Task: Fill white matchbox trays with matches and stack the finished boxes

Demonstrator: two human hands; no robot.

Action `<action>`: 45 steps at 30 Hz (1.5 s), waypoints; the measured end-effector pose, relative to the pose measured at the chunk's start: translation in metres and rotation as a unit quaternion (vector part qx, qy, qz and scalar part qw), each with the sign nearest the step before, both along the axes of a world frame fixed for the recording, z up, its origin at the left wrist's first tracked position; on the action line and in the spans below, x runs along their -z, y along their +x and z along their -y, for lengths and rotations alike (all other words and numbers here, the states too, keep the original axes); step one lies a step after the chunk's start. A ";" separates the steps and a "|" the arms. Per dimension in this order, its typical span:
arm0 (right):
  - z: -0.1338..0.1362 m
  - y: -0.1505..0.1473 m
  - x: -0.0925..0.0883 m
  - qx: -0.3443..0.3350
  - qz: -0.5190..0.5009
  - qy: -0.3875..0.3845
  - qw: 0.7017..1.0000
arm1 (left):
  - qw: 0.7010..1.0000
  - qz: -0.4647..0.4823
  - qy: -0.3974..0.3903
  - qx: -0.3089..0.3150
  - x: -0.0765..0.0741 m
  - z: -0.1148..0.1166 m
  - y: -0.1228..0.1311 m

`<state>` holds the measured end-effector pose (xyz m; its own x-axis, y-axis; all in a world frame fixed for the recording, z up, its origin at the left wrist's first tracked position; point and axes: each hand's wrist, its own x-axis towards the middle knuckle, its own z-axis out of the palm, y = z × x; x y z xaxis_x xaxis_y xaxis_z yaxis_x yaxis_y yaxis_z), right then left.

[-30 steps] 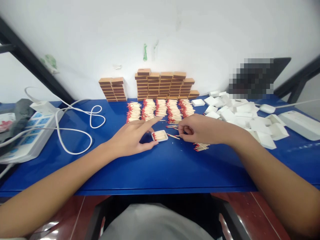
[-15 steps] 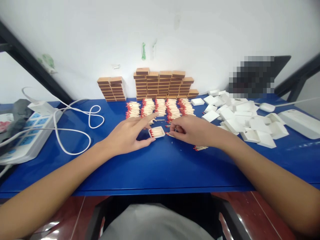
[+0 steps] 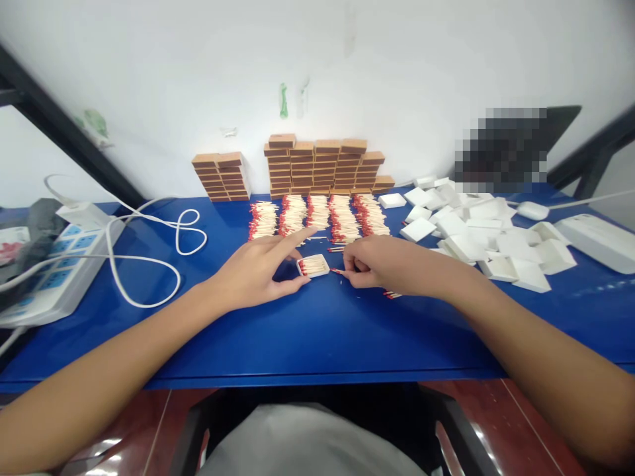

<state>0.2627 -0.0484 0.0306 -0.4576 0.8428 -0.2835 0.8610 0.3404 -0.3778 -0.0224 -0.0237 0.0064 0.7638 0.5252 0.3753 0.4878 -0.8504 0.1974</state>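
A small white matchbox tray [image 3: 326, 268] lies on the blue table, partly filled with red-tipped matches [image 3: 312, 266]. My left hand [image 3: 265, 268] steadies its left end between the thumb and a bent finger, while the index finger points out above it. Just right of the tray, my right hand [image 3: 374, 264] is closed in a pinch on matches [image 3: 337, 270], whose red heads stick out toward the tray. How many it holds is hidden by the fingers. Several rows of matches [image 3: 320, 213] lie behind both hands. A few loose matches [image 3: 391, 294] show under my right wrist.
Brown matchboxes [image 3: 315, 165] are stacked against the wall, with a smaller stack [image 3: 221, 177] to their left. Empty white trays [image 3: 466, 225] form a heap at the right. A power strip [image 3: 64, 271] and white cable [image 3: 143, 304] occupy the left side.
My right hand has shifted slightly toward me, and the match heads in its pinch now sit a little lower beside the tray. My left hand is almost unchanged.
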 end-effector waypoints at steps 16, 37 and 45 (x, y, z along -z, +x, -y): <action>-0.002 -0.006 0.003 -0.058 -0.118 0.106 0.986 | 0.999 0.015 -0.036 0.016 0.002 0.003 0.001; 0.008 -0.021 0.008 -0.109 -0.127 0.159 0.973 | 0.999 0.008 -0.043 0.019 0.004 0.003 0.003; 0.005 -0.020 0.015 -0.109 -0.132 0.146 0.974 | 0.999 0.010 -0.030 0.023 0.005 0.003 0.003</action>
<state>0.2431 -0.0533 0.0155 -0.6589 0.7446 0.1063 0.6421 0.6304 -0.4362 -0.0195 -0.0267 0.0012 0.7804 0.5114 0.3597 0.4435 -0.8583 0.2580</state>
